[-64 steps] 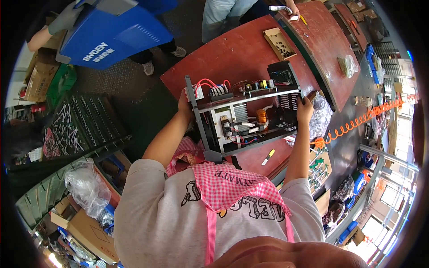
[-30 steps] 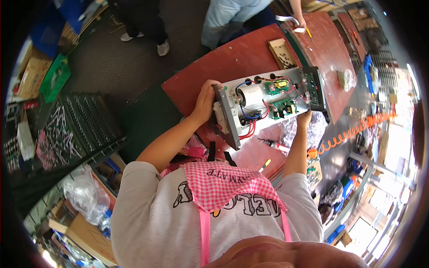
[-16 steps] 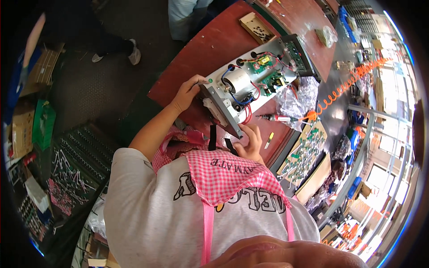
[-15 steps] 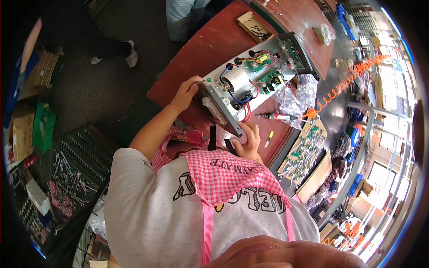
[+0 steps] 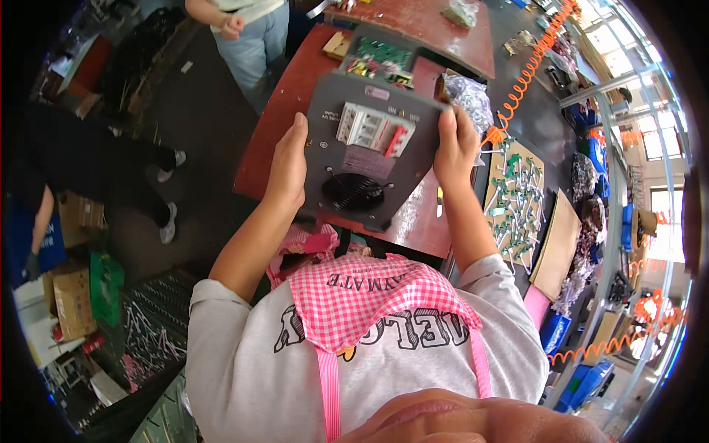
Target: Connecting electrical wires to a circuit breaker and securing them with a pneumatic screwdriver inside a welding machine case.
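Note:
Between my two hands is an electronics unit with a dark grey panel turned up toward me. The panel carries a white breaker switch with a red lever and a round black fan. Green circuit boards show beyond its far edge. My left hand grips the panel's left side, and my right hand grips its upper right corner. Most of the unit's body is hidden behind the panel.
Below the unit is a red worktable. A clear plastic bag and a coiled orange hose lie to the right, near a cardboard sheet of small green-and-white parts. Another person stands at the far left of the table.
The unit has been tilted up, so its panel now faces me. My right hand has moved from the panel's lower end to its upper right corner. A co-worker has come further into view.

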`<state>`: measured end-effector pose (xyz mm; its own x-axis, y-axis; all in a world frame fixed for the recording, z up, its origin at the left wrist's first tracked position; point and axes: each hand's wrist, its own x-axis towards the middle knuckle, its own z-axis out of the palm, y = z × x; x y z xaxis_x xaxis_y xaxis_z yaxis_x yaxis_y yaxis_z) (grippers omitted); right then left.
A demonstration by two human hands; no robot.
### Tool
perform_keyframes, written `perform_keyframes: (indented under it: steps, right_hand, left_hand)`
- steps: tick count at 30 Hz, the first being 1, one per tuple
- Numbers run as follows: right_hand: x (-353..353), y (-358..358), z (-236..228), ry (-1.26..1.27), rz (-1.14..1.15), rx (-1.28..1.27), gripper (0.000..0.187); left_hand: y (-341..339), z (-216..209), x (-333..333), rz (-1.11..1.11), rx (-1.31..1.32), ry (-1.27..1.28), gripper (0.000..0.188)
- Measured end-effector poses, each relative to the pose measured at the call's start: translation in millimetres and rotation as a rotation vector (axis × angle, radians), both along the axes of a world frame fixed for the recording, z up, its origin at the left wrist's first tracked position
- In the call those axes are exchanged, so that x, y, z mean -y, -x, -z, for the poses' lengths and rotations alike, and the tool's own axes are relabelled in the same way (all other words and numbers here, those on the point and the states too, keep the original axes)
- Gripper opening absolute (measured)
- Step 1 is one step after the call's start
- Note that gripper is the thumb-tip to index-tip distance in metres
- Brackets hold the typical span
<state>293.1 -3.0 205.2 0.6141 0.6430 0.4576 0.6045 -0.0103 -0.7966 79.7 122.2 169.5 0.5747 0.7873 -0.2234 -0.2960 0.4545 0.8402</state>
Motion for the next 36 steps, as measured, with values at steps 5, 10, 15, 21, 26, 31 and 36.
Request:
perform_keyframes:
  steps: [5,10,15,21,26,31,36]
  right_hand:
    - [-47.2,-49.1,-44.9,-0.147,-0.173,-0.095,0.036]
    - [-91.1,-71.2,-58.2,0.024,-0.243,-0.203,0.045]
    - [-141.5,-86.7,-56.7,0.052,-0.192,-0.24,0.053]
    - [-181.1,-109.5,-58.2,0.1,-0.049,-0.548,0.05]
    - [-164.7,-170.9,-26.5,0.003,0.115,-0.866,0.04]
    - [-96.2,-232.5,40.3,-0.036,0.618,-0.885,0.029]
    - [-67.2,-165.7,42.4,-0.215,0.708,-1.061,0.029]
  left_hand:
    - [-3.0,-70.7,40.7,0.15,0.131,0.049,0.055]
    - [-6.7,-58.5,42.1,0.133,0.066,0.121,0.052]
    - [-12.0,-67.5,-1.0,0.077,0.112,0.04,0.047]
    - [-5.7,-53.1,-97.6,0.212,0.042,-0.275,0.058]
    - [23.1,-14.2,-104.2,0.264,-0.092,-0.885,0.071]
    - [-15.6,16.7,-123.3,0.183,0.073,-0.874,0.071]
    - [-52.3,33.7,-126.0,0.135,0.19,-0.619,0.061]
